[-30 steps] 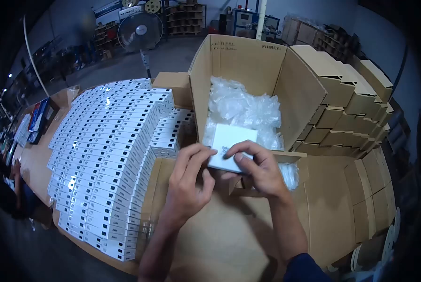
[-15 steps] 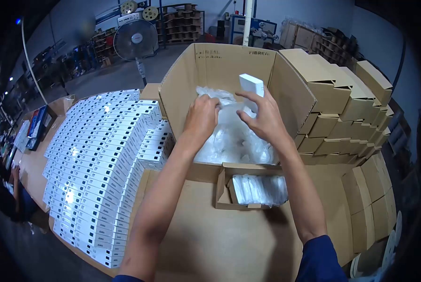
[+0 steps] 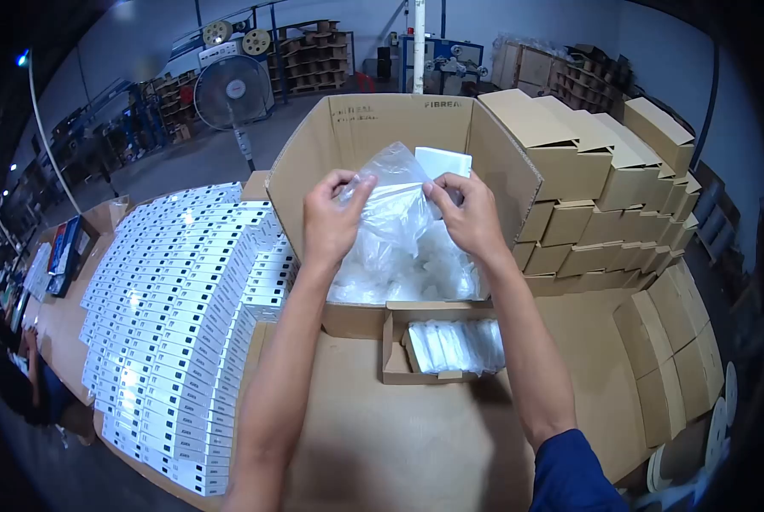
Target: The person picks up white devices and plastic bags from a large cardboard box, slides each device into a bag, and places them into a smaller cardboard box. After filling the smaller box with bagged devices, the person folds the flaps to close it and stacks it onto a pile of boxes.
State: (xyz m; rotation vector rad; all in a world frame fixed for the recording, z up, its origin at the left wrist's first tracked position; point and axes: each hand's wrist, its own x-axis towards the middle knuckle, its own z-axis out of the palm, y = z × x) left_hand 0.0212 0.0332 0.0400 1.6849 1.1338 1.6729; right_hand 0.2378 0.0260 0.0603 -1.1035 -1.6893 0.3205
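Over the large open carton (image 3: pixel 506 162), my left hand (image 3: pixel 335 218) pinches one side of a clear plastic bag (image 3: pixel 390 200). Fingers of my right hand (image 3: pixel 467 213) are closed on the bag's other side. A white box (image 3: pixel 443 162) stands up behind the right fingers, apparently held by that hand; the exact grip is hidden. More clear bags (image 3: pixel 369 269) lie inside the carton below. In front of the carton, a small open cardboard box (image 3: pixel 392 346) holds a row of bagged white items (image 3: pixel 454 346).
Stacked white boxes (image 3: pixel 169 316) fill the table's left side. Folded brown boxes (image 3: pixel 595 171) are piled at the right, with more (image 3: pixel 668 367) near the right edge. A fan (image 3: pixel 233 90) stands behind. Another person's arm (image 3: pixel 32 363) shows at far left.
The clear bag has been raised and stretched between both hands. My right hand has closed on its edge, and the white box now sits behind those fingers. The view has shifted slightly.
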